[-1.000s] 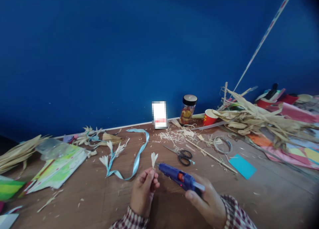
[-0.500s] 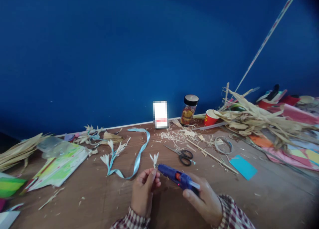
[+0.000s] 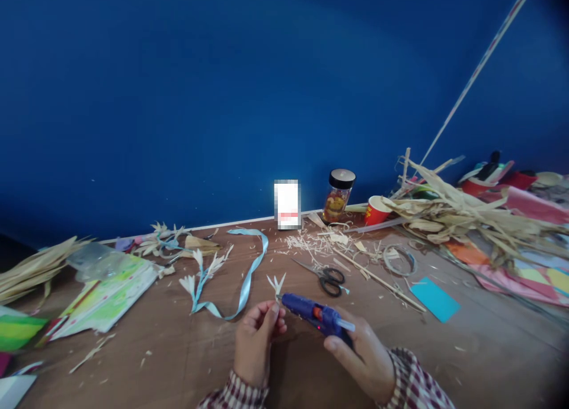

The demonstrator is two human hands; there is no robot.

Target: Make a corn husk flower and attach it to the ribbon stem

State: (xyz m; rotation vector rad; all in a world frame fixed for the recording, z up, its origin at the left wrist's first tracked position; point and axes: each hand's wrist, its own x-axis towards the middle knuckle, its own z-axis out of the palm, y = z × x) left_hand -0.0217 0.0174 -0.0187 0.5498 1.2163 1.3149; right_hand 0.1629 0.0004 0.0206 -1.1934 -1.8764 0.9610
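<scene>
The left hand (image 3: 256, 341) pinches a small pale husk flower (image 3: 277, 283) in a closed grip, petals up, above the counter (image 3: 169, 350). The right hand (image 3: 362, 355) wraps tightly around a blue glue gun (image 3: 313, 314), nozzle touching the flower's base. Black scissors (image 3: 326, 277) lie just beyond.

On the wooden bench (image 3: 146, 338), black-handled scissors (image 3: 326, 277) lie behind the blue plastic glue gun (image 3: 313, 315); the light-blue satin ribbon (image 3: 246, 272) lies left, the black-lidded glass jar (image 3: 338, 195) farther back.

Your left hand (image 3: 256, 342) pinches a small pale husk flower (image 3: 276, 284); your right hand (image 3: 362, 358) aims the blue glue gun (image 3: 313, 315) at it.
</scene>
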